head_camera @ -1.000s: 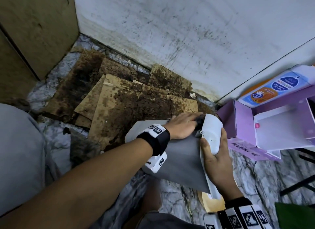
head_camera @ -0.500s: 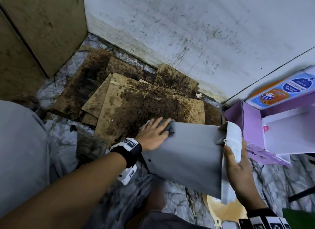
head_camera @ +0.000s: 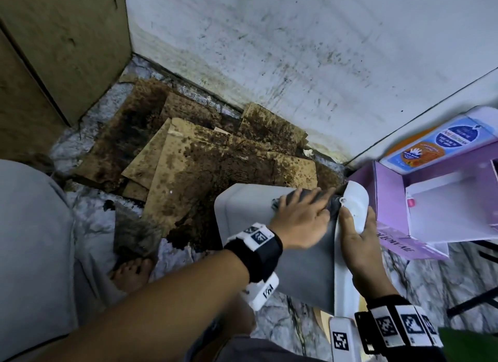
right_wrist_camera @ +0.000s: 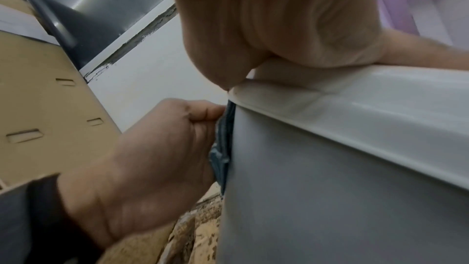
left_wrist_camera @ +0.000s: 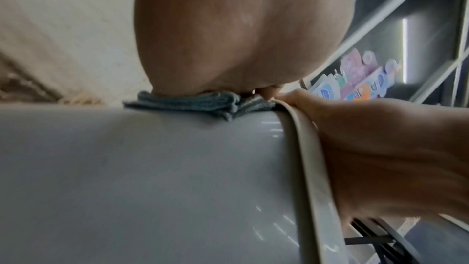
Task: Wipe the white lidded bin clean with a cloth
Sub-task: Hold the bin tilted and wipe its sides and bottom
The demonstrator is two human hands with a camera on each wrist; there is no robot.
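Currently: white bin [head_camera: 301, 267] tipped sideways; left hand [head_camera: 299, 221], fingers flat, presses grey cloth [head_camera: 310, 196] against it; right hand [head_camera: 358, 240] grips lid [head_camera: 357, 205].

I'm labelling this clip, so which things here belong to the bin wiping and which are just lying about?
In use:
white bin
bin lid
grey-blue cloth
left hand
right hand

Lying about:
stained cardboard
purple box
soap pack

Head view: looks steeply down from above at floor corner. Left wrist view: very close, low along bin [left_wrist_camera: 152, 178] wall, facing lid rim [left_wrist_camera: 312, 168]. Right wrist view: equally close, from opposite side. All three share cloth [head_camera: 310, 197] beside rim
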